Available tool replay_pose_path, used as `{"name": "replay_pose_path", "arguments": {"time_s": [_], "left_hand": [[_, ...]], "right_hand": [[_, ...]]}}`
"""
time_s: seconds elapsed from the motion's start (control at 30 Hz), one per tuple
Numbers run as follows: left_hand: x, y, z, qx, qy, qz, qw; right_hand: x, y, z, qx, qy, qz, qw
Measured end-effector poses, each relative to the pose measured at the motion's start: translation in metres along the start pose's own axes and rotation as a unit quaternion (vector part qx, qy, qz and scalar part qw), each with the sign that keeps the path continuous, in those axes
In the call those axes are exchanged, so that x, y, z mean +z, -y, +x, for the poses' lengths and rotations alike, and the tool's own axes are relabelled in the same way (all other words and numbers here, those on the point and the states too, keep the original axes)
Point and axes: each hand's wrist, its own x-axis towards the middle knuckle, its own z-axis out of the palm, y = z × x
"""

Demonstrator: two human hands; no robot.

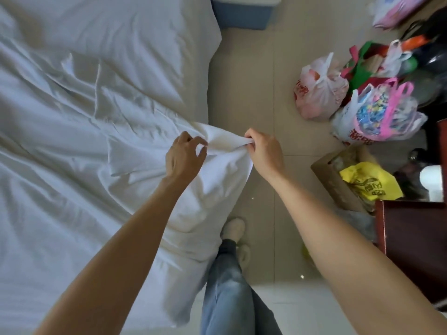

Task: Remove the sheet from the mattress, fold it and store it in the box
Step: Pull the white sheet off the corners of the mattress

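The white sheet (72,141) lies rumpled across the mattress (154,44), its near edge gathered into a bunch at the side of the bed next to the tiled floor (254,93). The right hand (264,151) grasps that bunch, fingers and thumb curled round a tuft of cloth and lifting it just off the bed edge. The left hand (185,154) is just beside it, fingers bent and spread like a claw, thumb and forefinger tips touching a fold of the same sheet; whether they really pinch the cloth cannot be told. Both forearms are bare and reach out from the bottom of the view. Below them stand the person's legs in blue jeans (227,286) and a pale slipper (233,228). A blue storage box (244,18) with a white lid sits on the floor at the far corner of the mattress. To the right, well apart from the bed, lie several plastic bags (319,90), a yellow bag (370,182) in a cardboard carton, and a dark red cabinet (416,250)
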Motion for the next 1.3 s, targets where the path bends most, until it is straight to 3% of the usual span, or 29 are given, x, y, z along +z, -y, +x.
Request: {"name": "replay_pose_path", "arguments": {"time_s": [0.07, 0.13, 0.2, 0.33, 0.4, 0.47, 0.53, 0.77, 0.93, 1.13, 1.3], "left_hand": [[-0.002, 0.002, 0.019, 0.060, -0.016, 0.031, 0.998], [-0.003, 0.006, 0.050, 0.112, 0.022, 0.061, 0.992], [0.000, 0.009, 0.083, 0.147, 0.128, 0.115, 0.974], [0.010, 0.008, 0.139, 0.181, 0.329, 0.229, 0.898], [0.010, 0.001, 0.155, 0.177, 0.291, 0.198, 0.919], [0.011, -0.007, 0.171, 0.173, 0.163, 0.138, 0.961], [0.012, -0.018, 0.189, 0.159, 0.080, 0.111, 0.978], [0.014, -0.068, 0.244, 0.096, -0.031, 0.040, 0.994], [0.022, -0.078, 0.279, 0.102, -0.040, 0.052, 0.993], [0.030, -0.067, 0.284, 0.118, 0.083, 0.108, 0.984], [-0.007, -0.035, 0.258, 0.036, 0.077, 0.046, 0.995]], "right_hand": [[-0.005, -0.003, 0.011, -0.016, 0.031, 0.002, 0.999], [-0.011, -0.006, 0.027, -0.034, 0.060, 0.010, 0.998], [-0.018, -0.011, 0.043, -0.060, 0.085, 0.009, 0.995], [-0.022, -0.031, 0.073, -0.046, 0.120, -0.014, 0.992], [-0.023, -0.041, 0.085, -0.014, 0.114, -0.013, 0.993], [-0.023, -0.048, 0.099, 0.013, 0.099, 0.007, 0.995], [-0.022, -0.051, 0.115, 0.029, 0.081, 0.015, 0.996], [-0.019, -0.059, 0.182, 0.078, 0.018, 0.027, 0.996], [-0.023, -0.074, 0.223, 0.085, 0.100, 0.085, 0.988], [-0.034, -0.076, 0.232, 0.084, 0.208, 0.084, 0.971], [-0.034, -0.053, 0.237, 0.042, 0.230, 0.060, 0.970]]}}
